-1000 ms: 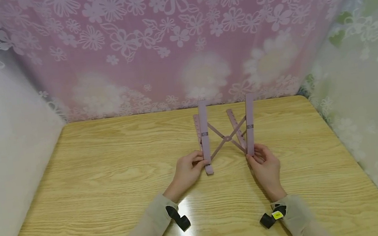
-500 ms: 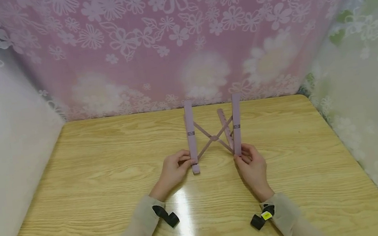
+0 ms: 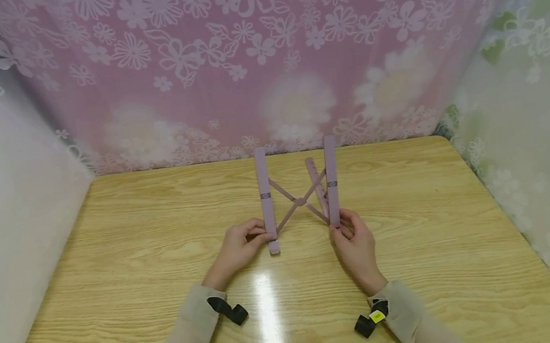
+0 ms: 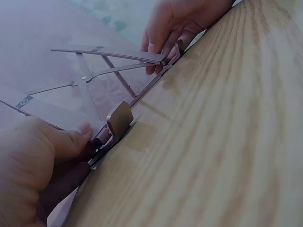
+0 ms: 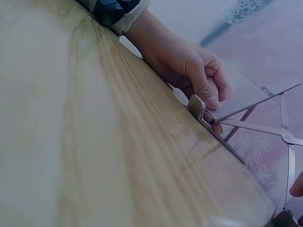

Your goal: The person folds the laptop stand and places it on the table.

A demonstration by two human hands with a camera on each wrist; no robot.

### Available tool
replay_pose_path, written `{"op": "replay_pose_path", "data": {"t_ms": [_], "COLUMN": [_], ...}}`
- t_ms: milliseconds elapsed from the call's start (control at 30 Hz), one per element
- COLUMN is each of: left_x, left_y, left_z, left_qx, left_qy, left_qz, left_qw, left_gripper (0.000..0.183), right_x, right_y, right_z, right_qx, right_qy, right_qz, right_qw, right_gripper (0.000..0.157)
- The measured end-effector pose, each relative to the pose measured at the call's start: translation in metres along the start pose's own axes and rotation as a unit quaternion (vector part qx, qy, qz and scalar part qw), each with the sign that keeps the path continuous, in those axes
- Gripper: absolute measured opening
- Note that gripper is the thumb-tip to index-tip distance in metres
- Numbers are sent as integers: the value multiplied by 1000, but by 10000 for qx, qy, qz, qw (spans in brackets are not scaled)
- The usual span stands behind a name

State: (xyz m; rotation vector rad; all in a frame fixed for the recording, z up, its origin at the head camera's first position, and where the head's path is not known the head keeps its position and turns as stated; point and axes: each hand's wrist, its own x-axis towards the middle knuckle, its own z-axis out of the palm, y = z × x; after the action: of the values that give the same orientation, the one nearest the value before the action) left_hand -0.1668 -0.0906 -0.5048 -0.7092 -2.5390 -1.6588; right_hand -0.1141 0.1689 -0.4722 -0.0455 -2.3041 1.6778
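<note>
A mauve folding laptop stand (image 3: 268, 218) stands unfolded on the table, its two long bars slanting up away from me. Crossed struts (image 3: 300, 201) join the bars at a central pivot. My left hand (image 3: 238, 247) pinches the front end of the left bar, thumb on top, just behind the upturned front lip (image 4: 119, 120). At the right bar's front end, my right hand (image 3: 359, 247) pinches with thumb and fingers. One notched base rail (image 3: 314, 175) shows between the bars; the left one is hidden in the head view.
The wood-grain table (image 3: 147, 221) extends around the stand on all sides. A pink floral curtain (image 3: 184, 102) hangs behind its far edge, with pale sheets at left and right. Black wrist cameras (image 3: 227, 310) sit on both sleeves.
Both hands have shifted the laptop stand to the left across the table, and slightly away from me. Their grips on the two bars look the same.
</note>
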Motion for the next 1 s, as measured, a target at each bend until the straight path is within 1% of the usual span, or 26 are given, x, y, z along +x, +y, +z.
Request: {"op": "replay_pose_path", "data": {"t_ms": [167,367,600,833,1000], "left_x": [0,1,-2,-3,-2], "left_y": [1,1,0,-1,0], "left_z": [-3,-6,-10,-14,-17], "left_qx": [-163,-242,-134,-129,-98], "left_qy": [48,136,145,140,221], "left_qz": [19,-47,-69,-195,-174], "left_qw": [9999,9996,9998,9996,9996], "left_gripper": [12,12,11,10,9], "right_x": [3,2,-1,-7,-6], "right_y": [20,24,17,-7,-9], "right_z": [4,6,5,3,4], "right_qx": [91,286,616,1021,1141], "right_qy": [7,-21,-263,-482,-528], "right_qz": [127,104,163,110,83], "right_qw": [9999,9995,9976,9935,9920], "right_gripper": [36,36,37,38,38]}}
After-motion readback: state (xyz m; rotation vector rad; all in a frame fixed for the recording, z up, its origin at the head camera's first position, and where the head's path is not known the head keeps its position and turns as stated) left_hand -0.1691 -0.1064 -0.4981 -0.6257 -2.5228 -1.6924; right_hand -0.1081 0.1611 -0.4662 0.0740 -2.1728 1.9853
